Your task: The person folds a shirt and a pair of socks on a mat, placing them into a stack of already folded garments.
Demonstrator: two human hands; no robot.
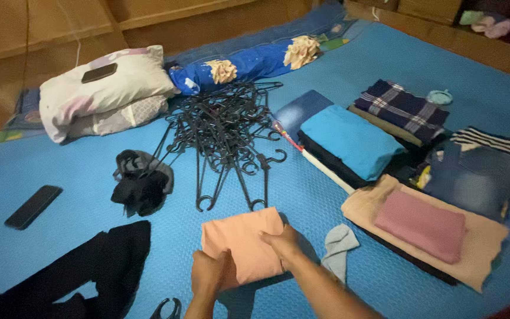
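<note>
Two hands meet on a folded peach cloth (243,241) lying on the blue mat (60,165); the left hand (209,273) curls over its near edge, fingers closed on the fabric; the right hand (283,242) presses its right side, fingers bent, gripping the fold; the cloth is a flat, smooth rectangle; a grey sock (339,243) lies just right; black hangers (225,136) are heaped beyond.
</note>
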